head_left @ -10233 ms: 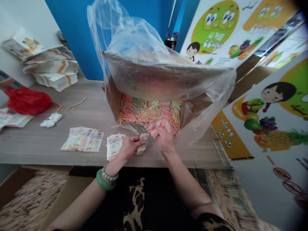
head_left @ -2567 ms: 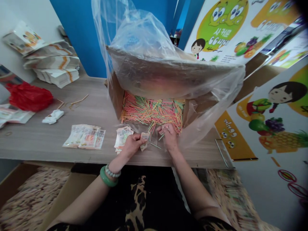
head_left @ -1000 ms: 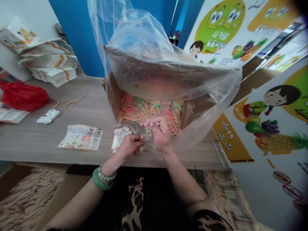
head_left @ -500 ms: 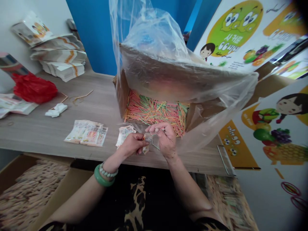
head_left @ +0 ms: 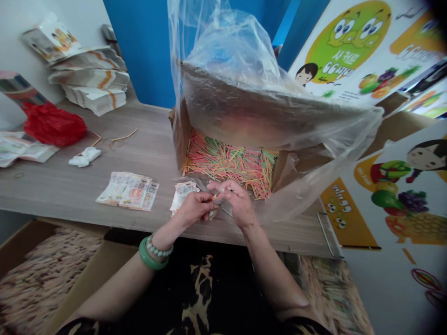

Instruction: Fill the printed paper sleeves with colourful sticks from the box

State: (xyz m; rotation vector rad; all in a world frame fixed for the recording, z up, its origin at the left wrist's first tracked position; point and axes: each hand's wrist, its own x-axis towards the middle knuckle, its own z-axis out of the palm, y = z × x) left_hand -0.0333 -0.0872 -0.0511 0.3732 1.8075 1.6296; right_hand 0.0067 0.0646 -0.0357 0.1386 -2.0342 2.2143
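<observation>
My left hand (head_left: 193,208) pinches a small printed clear packet (head_left: 218,200) between thumb and fingers. Close against its right side, my right hand (head_left: 240,204) is closed, with its fingertips at the packet's upper end. Thin pale-green sticks show at the right fingers and below the palm; how many is hidden. Just behind both hands, a cardboard box (head_left: 240,114) lined with clear plastic holds many thin pink, green, yellow and orange sticks (head_left: 226,163). A small pile of printed packets (head_left: 182,194) lies beside my left hand.
Further left are overlapping flat packets (head_left: 131,190), a crumpled white tissue (head_left: 84,157) and a red plastic bag (head_left: 54,124). Stacked printed bundles (head_left: 94,81) stand at the back left. Printed cartons (head_left: 401,195) flank the right side. Clear plastic (head_left: 335,153) drapes over the box's right edge.
My right hand has moved slightly left and closer to the packet, its fingers now over the upper end. The whole view has shifted a little; the other things lie as before.
</observation>
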